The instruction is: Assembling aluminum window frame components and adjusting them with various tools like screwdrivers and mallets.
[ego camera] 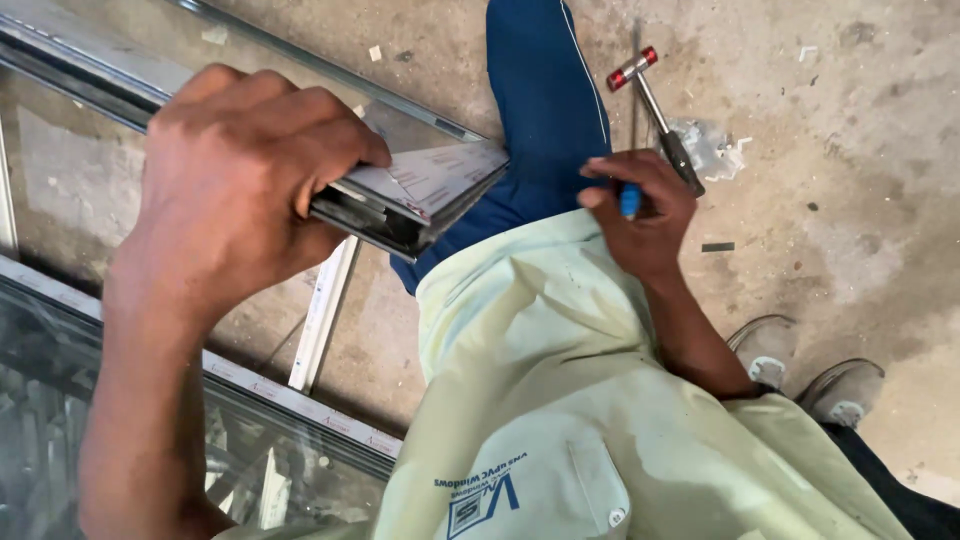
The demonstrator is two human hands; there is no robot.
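- Two bare hands show in the head view: the left hand [235, 175] wraps its grip around the corner of a grey window-frame profile [415, 200], whose cut end is hollow and angled, near the blue trouser leg [545, 100].
- The right hand [640, 210] pinches a small blue-tipped tool [630, 200], fingers pressed together.
- Just beyond it a hammer [655, 110] with a red-and-silver head lies on the rough, dusty concrete floor [860, 150], with open room to the right.
- White film strips with red marks line the glazed frame [250, 385] below.
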